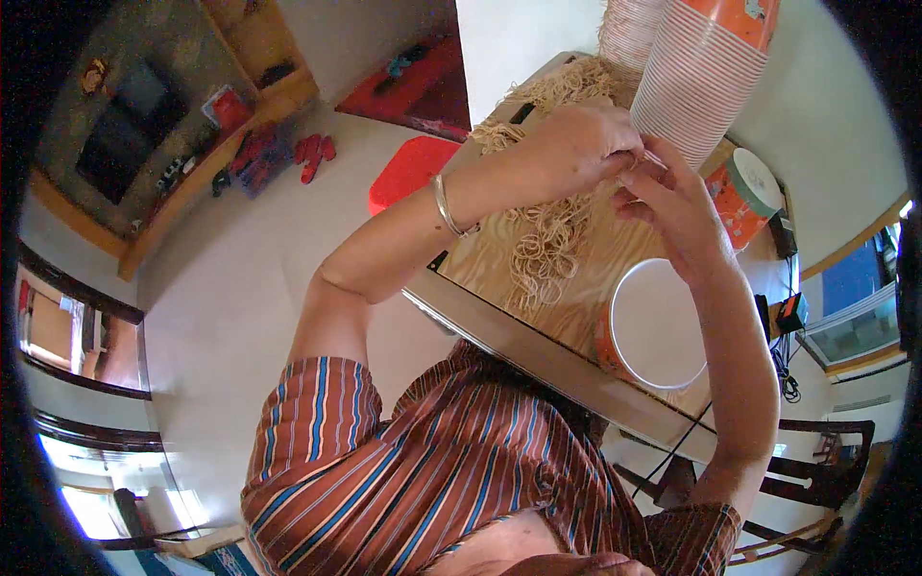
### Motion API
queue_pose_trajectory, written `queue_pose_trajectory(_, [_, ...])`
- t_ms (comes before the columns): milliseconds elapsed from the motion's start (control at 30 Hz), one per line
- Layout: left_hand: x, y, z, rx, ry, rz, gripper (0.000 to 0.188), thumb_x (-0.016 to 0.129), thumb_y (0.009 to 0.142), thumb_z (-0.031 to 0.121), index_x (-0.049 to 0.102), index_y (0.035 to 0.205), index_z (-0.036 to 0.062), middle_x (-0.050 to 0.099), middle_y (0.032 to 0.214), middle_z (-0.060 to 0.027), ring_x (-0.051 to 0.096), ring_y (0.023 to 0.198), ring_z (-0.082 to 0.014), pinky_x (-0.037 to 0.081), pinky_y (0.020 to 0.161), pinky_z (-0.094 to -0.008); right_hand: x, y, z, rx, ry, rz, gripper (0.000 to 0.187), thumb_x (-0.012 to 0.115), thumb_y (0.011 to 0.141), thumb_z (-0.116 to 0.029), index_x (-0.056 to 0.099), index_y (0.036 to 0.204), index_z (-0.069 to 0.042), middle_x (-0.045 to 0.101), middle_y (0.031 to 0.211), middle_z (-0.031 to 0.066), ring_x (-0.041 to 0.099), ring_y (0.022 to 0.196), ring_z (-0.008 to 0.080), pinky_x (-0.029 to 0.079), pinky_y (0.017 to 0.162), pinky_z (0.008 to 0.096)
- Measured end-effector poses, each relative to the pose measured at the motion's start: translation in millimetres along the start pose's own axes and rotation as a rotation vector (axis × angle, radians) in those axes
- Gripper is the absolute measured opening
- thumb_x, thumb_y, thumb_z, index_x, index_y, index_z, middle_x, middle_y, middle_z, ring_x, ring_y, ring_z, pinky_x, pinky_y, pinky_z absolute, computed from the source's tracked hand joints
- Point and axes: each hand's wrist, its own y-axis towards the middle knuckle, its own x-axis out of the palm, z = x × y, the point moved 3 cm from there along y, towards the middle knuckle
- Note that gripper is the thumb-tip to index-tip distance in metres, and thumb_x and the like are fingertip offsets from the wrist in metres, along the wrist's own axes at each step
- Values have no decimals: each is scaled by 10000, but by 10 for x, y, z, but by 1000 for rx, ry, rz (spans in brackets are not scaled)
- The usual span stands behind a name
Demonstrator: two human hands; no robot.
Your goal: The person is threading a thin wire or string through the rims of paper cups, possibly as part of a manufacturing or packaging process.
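My left hand [594, 144], with a bangle on its wrist, reaches over the table from the left and meets my right hand [677, 197]. The fingertips of both are pinched close together. Something thin and pale may be between them, but it is too small to make out. Beneath and beside the hands lies a tangled heap of thin beige cords [552, 250]. Just behind the hands leans a tall stack of nested paper buckets [706, 77] with white rims and orange printing. A single paper bucket [661, 324] stands mouth up nearer me, beside my right forearm.
The wooden tabletop [480, 254] has a metal-coloured front edge. Another orange bucket with a pale round end [756, 182] sits at the right by the wall, above black cables [786, 370]. A red stool [413, 168] is left of the table; a dark chair [816, 490] stands right.
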Motion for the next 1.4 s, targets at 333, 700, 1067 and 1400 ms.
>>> queue_pose_trajectory(333, [114, -77, -24, -19, 94, -111, 138, 624, 826, 177, 681, 911, 85, 619, 839, -107, 599, 825, -301, 491, 728, -402, -509, -6, 90, -66, -557, 122, 123, 647, 881, -145, 675, 930, -36, 615, 753, 7, 545, 675, 79, 450, 608, 241])
queue_pose_trajectory(700, [332, -92, -42, -371, -350, -82, 161, 669, 821, 150, 701, 937, 45, 671, 814, -111, 635, 755, -225, 493, 695, -337, -1237, -454, -140, -309, -663, 257, 101, 626, 881, -96, 650, 947, -24, 659, 836, 27, 601, 797, 90, 482, 770, 248])
queue_pose_trajectory(1067, [311, 395, 236, -269, -282, -22, 144, 632, 874, 106, 674, 988, 28, 696, 907, -64, 652, 821, -145, 513, 738, -281, -2034, -873, -57, -270, -818, 476, 145, 599, 906, -137, 646, 955, -9, 616, 825, 31, 555, 756, 111, 464, 692, 267])
queue_pose_trajectory(1400, [1228, 280, 690, 97, -155, -232, 118, 591, 845, 147, 620, 880, 39, 631, 896, -111, 629, 853, -305, 519, 749, -414, -1768, -1171, 602, 184, -513, 454, 203, 598, 896, -78, 634, 1090, -31, 643, 997, 69, 566, 653, 110, 476, 529, 242])
